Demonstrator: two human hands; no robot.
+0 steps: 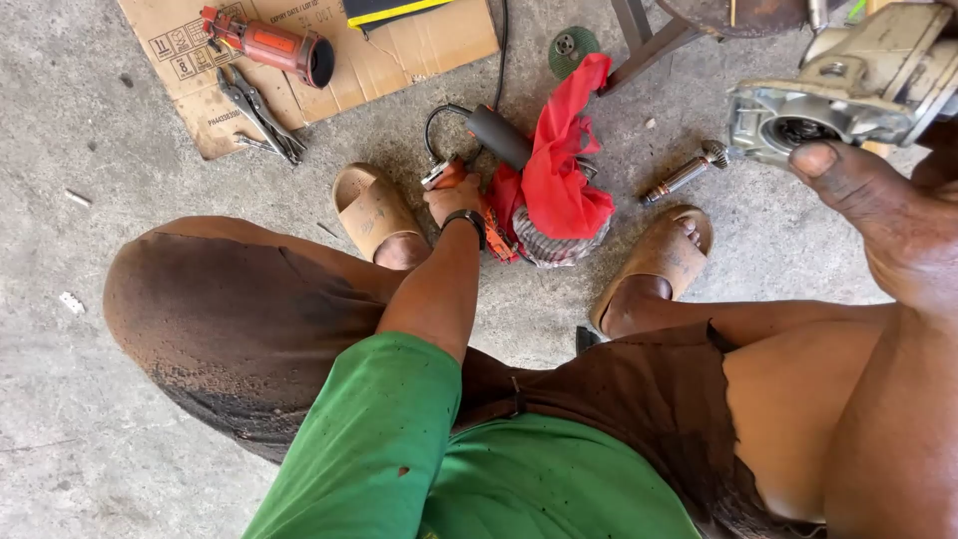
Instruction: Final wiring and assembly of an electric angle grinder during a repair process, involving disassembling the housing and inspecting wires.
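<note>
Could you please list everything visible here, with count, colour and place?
Gear housing: one, grey metal, held up at top right.
Geared shaft: one, metal, on the floor by the right sandal.
Red cloth: one, floor centre.
Power tool body: one, red, on the cardboard.
Cardboard: one sheet, brown, top left.
Locking pliers: one, steel, on the cardboard.
Grinding disc: one, green, top centre.
Sandals: two, tan, on the feet.
Left hand: reaching to an orange part on the floor.
Right hand: holding the gear housing.
</note>
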